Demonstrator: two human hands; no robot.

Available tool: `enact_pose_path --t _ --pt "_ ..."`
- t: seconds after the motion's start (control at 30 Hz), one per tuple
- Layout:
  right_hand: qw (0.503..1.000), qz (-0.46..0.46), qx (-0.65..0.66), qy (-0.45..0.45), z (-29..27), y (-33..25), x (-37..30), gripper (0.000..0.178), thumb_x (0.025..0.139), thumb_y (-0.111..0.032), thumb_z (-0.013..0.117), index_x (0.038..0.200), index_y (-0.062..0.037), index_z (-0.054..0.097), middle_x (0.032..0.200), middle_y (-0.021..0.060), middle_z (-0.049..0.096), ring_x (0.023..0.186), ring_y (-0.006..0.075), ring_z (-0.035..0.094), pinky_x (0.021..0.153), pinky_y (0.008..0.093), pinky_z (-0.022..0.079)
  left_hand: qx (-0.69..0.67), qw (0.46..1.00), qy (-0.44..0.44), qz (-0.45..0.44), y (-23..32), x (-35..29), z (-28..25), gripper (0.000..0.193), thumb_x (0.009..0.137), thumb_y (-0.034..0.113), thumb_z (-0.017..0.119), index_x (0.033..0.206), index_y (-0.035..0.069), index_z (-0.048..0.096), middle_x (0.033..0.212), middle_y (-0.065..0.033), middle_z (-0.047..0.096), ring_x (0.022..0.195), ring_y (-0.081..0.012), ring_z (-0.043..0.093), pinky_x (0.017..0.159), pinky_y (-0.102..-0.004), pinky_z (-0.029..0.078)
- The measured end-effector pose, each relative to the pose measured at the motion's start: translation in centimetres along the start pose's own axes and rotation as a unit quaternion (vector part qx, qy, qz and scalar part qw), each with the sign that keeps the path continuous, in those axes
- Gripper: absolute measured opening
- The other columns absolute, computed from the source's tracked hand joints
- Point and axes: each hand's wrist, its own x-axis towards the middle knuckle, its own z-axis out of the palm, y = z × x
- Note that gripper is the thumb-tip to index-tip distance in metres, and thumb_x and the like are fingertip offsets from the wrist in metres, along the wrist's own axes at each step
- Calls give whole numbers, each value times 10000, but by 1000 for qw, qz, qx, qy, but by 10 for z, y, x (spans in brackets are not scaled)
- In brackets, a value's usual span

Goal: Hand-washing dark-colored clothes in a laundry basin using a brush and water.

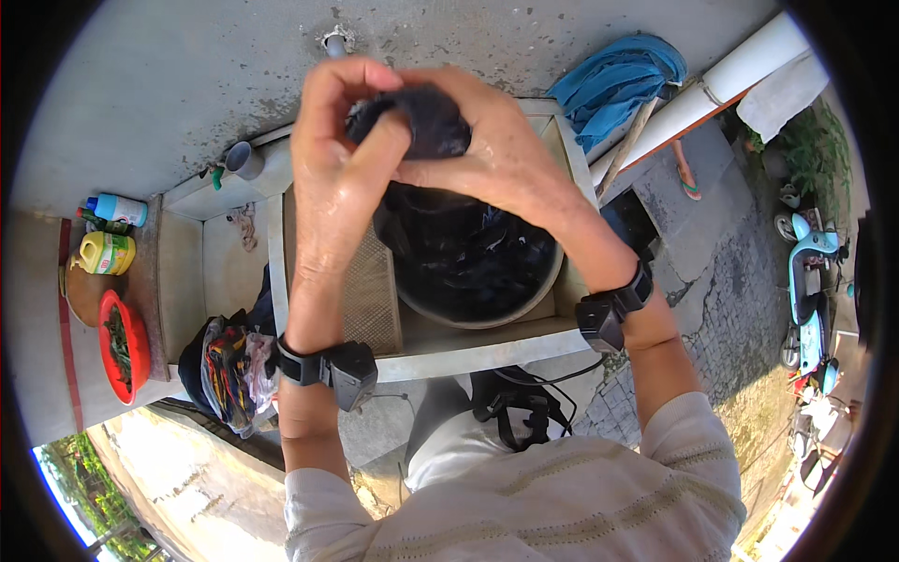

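Dark cloth [438, 126] was bunched up between left hand [328, 140] and right hand [492, 140] — touching both, so neither was nearer. Long axis ran roughly crosswise, left to right. Both hands were narrowed round it: left thumb across the front, right hand curled about the right end. Below it, a basin [475, 325] of dark laundry [478, 258] stood in the sink [478, 356], ribbed washboard [369, 304] just left — clothes pile [234, 370] further left, red bowl [139, 342] beyond.
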Motion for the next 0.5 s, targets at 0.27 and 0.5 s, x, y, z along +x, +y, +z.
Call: enact_pose_path --t 0.27,0.5 --pt "924 303 -166 -162 117 227 -137 589 734 -288 792 1252 -117 571 1230 101 532 1174 298 510 978 411 438 262 914 -60 -304 -220 -176 -13 803 785 131 710 1446 27 268 1448 -238 282 1352 -385 312 1103 -399 310" --pt "891 275 362 -13 78 123 -44 449 834 -262 743 1153 26 613 992 87 674 894 162 636 805 287 494 216 940 -39 -262 -250 -192 -25 1298 562 170 904 1505 33 23 1495 -228 224 1377 -333 298 1135 -385 296"
